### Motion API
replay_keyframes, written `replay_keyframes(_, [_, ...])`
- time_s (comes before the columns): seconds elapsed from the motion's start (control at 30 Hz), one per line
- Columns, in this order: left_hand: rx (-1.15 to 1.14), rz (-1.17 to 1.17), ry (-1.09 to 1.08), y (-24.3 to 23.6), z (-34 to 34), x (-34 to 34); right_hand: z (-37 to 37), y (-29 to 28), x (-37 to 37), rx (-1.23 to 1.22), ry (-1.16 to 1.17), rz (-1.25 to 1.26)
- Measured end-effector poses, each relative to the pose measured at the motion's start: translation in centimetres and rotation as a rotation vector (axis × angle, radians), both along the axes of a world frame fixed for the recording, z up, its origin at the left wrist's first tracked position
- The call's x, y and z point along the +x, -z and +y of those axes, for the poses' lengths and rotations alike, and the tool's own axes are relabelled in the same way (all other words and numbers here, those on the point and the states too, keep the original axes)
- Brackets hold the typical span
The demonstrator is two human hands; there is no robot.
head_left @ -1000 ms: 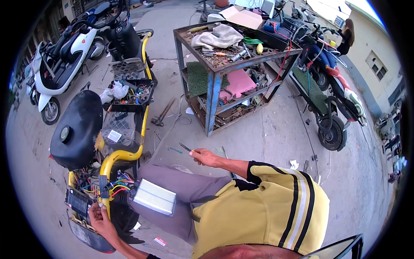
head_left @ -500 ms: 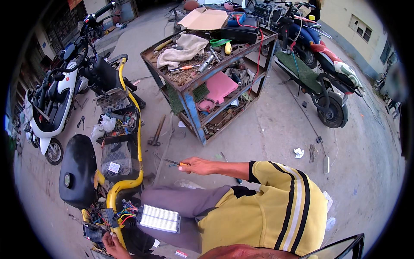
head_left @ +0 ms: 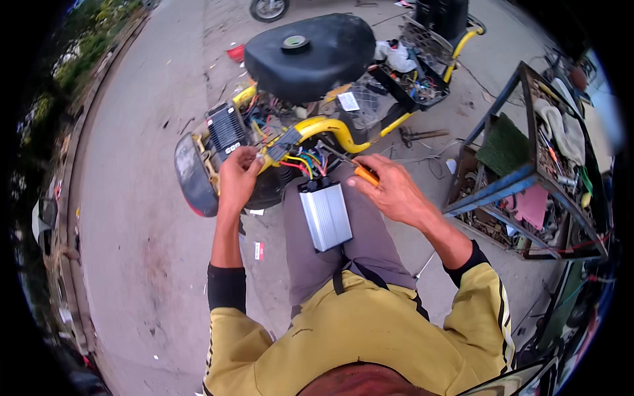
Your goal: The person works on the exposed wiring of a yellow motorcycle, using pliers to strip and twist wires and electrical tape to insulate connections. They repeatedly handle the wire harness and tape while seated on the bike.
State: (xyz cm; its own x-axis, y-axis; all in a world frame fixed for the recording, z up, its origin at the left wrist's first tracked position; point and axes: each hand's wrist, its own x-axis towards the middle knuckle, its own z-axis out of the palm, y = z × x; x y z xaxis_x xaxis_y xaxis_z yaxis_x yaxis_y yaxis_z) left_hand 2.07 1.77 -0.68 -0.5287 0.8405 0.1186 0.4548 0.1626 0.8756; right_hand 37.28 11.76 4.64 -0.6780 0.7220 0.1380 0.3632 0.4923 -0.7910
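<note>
My left hand (head_left: 239,173) pinches a small pale piece I cannot make out beside the yellow scooter frame (head_left: 345,135), near the clamped dark section. My right hand (head_left: 384,183) is closed on an orange-handled tool (head_left: 366,173), its dark tip pointing toward the coloured wires (head_left: 304,160). Those wires run into a silver finned box (head_left: 325,216) lying across my grey-trousered thighs. A black finned box (head_left: 223,129) sits on the scooter left of the frame bend, near more tangled wiring (head_left: 261,113). A black seat-like part (head_left: 310,59) with a round opening lies above.
At right stands a rusty blue metal cart (head_left: 498,181) with tools, cloth and a pink mat. A parts tray (head_left: 426,92) is on the scooter's far end, a hammer (head_left: 422,135) on the ground beside it. A wheel (head_left: 269,9) shows at the top, a kerb (head_left: 82,198) at left.
My view has swung left onto the scooter, moving the cart to the right. My right hand has come inward with the tool, toward the silver box's wires.
</note>
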Motion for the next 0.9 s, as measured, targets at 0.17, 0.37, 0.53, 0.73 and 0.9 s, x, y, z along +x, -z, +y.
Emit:
replay_keyframes(0.17, [0.017, 0.018, -0.023, 0.0, -1.4, 0.9, 0.0, -1.4, -4.9, 0.186, -0.100, -0.136])
replay_keyframes(0.37, [0.019, -0.052, -0.041, -0.4, -1.6, 1.3, 0.3, -0.1, -8.9, 0.314, -0.163, -0.213])
replay_keyframes(0.53, [0.052, -0.228, 0.026, -0.2, -1.3, 0.9, 0.8, 0.4, -11.3, 0.262, -0.210, -0.286])
replay_keyframes(0.73, [0.105, -0.414, 0.078, -0.1, -1.6, 0.3, 1.0, 1.4, -12.0, 0.250, -0.192, -0.263])
replay_keyframes(0.9, [0.100, -0.431, 0.082, -0.3, -1.7, 0.4, 1.1, 1.8, -12.2, 0.188, -0.195, -0.215])
